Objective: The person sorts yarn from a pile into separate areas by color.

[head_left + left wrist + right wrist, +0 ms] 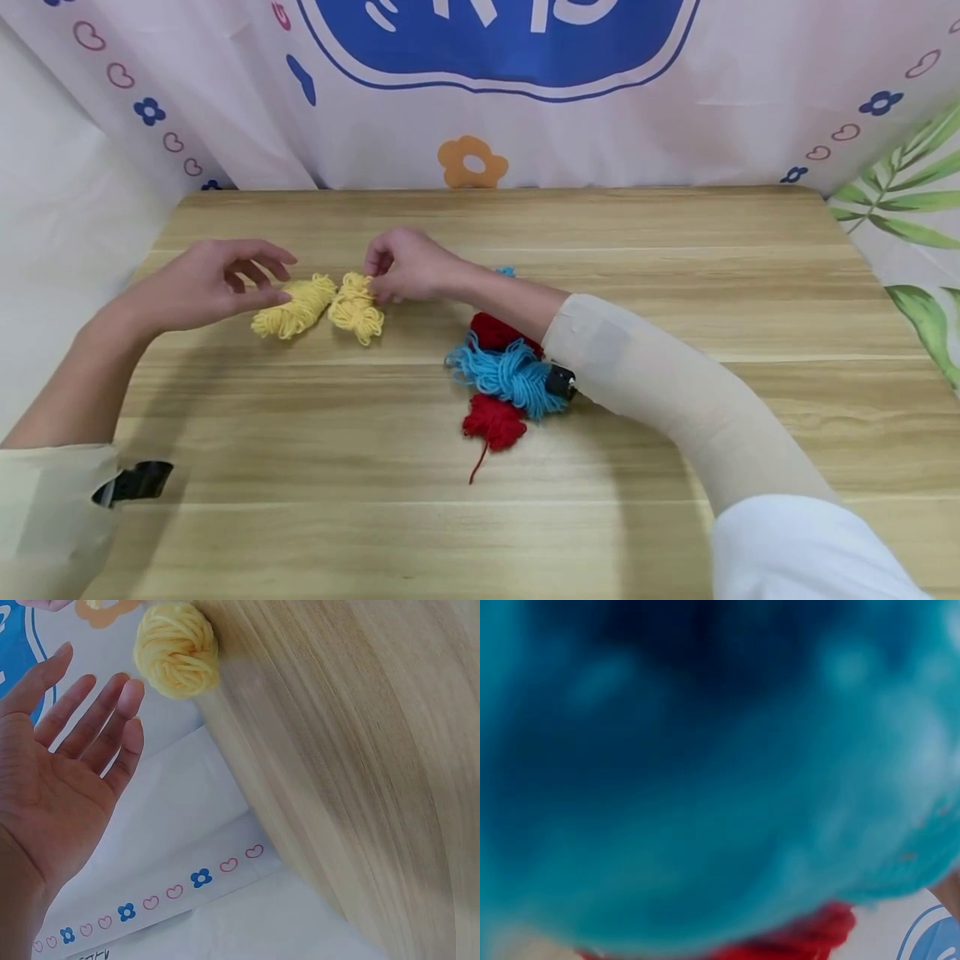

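Observation:
Two small yellow yarn bundles lie side by side on the left of the table in the head view. My left hand (206,283) is beside the left yellow yarn bundle (300,308), fingers spread and loosely bent, holding nothing. In the left wrist view a yellow yarn bundle (177,651) sits past the fingertips of that hand (67,765). With thumb and fingertips my right hand (412,267) pinches the right edge of the other yellow yarn bundle (356,310). The right wrist view is filled by blurred blue yarn (705,825), so the right hand's fingers are hidden there.
Under my right forearm lie a blue yarn bundle (510,375), a dark red one (491,332) and a red one (495,421) with a loose tail. A bit of blue yarn (506,272) peeks out behind the forearm. A printed cloth (600,142) hangs at the wooden table's (360,517) back edge.

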Action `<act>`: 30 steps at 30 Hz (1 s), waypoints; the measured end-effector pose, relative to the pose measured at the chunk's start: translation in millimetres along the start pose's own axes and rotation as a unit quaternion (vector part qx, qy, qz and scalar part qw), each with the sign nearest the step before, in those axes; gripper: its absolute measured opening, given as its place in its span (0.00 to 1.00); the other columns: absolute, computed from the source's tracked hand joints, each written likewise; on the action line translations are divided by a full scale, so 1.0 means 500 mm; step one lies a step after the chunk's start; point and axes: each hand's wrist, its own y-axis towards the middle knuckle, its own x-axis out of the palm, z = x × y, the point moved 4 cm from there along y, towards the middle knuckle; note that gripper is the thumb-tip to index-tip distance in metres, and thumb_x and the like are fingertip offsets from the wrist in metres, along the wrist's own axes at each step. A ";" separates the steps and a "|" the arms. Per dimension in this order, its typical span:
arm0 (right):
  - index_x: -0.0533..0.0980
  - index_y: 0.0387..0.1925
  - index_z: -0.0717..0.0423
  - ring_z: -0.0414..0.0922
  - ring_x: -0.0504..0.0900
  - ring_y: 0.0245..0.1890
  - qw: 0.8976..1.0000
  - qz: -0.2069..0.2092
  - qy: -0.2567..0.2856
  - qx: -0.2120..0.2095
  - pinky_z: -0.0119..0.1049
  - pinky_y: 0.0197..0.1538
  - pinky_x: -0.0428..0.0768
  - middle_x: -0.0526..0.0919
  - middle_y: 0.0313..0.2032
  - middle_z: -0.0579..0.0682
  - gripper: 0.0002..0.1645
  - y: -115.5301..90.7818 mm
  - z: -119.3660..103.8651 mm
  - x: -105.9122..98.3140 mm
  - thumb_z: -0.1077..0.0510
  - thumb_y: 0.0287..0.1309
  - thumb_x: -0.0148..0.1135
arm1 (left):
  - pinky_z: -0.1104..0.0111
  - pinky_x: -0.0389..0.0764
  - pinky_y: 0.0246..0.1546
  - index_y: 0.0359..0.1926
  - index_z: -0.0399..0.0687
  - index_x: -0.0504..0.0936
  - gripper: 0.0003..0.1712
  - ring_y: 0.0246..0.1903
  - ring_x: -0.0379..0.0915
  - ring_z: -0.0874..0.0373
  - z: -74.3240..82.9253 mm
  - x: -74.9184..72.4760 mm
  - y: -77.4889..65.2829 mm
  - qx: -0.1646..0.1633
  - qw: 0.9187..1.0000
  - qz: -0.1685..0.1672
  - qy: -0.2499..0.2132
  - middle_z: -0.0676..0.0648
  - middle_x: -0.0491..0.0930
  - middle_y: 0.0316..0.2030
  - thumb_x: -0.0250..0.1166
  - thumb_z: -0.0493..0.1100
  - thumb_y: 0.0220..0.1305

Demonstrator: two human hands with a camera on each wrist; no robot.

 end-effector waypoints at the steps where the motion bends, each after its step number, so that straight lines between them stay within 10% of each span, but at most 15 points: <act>1: 0.79 0.40 0.65 0.53 0.89 0.40 1.000 -0.001 0.001 0.001 0.45 0.44 0.86 0.84 0.37 0.56 0.02 0.002 0.000 0.000 0.69 0.67 0.64 | 0.77 0.78 0.34 0.57 0.37 0.83 0.22 0.35 0.78 0.72 0.000 -0.001 -0.001 -0.001 1.000 0.001 0.000 0.43 0.86 0.44 0.74 0.33 0.61; 30: 0.77 0.41 0.68 0.51 0.90 0.42 0.999 -0.026 0.029 0.017 0.40 0.43 0.87 0.85 0.42 0.61 0.02 0.024 0.003 0.030 0.70 0.69 0.61 | 0.75 0.80 0.33 0.55 0.37 0.84 0.19 0.37 0.78 0.71 0.013 0.010 -0.010 -0.002 1.000 -0.008 -0.015 0.41 0.85 0.48 0.73 0.32 0.62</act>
